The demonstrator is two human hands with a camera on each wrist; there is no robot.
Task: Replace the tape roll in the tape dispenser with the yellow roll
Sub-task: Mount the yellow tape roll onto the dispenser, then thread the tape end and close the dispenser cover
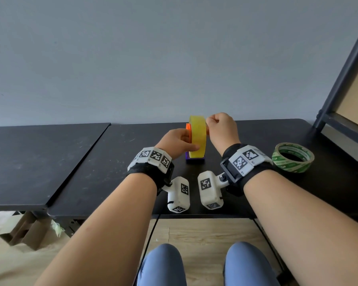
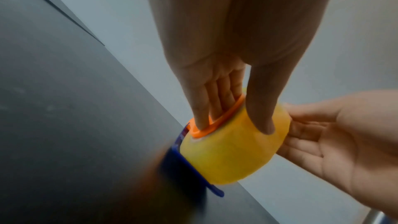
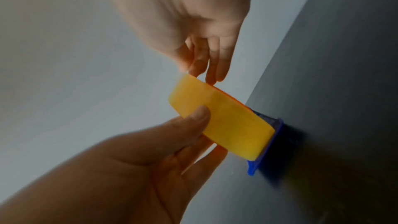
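Observation:
The yellow roll (image 1: 197, 137) stands upright in the tape dispenser, whose blue base (image 1: 194, 161) sits on the black table (image 1: 112, 172) near the wall. An orange hub (image 1: 187, 129) shows at the roll's left face. My left hand (image 1: 191, 143) grips the roll from the left, thumb (image 2: 263, 122) on the tread and fingers (image 2: 201, 122) on the orange hub (image 2: 217, 122). My right hand (image 1: 210, 122) pinches the roll's upper right edge (image 3: 193, 81) with curled fingers. The roll's centre is hidden.
A green-printed tape roll (image 1: 292, 157) lies flat on the table at the right. A dark metal shelf frame (image 1: 339, 79) rises at the far right. A second black tabletop (image 1: 39, 157) adjoins on the left. A grey wall stands close behind the dispenser.

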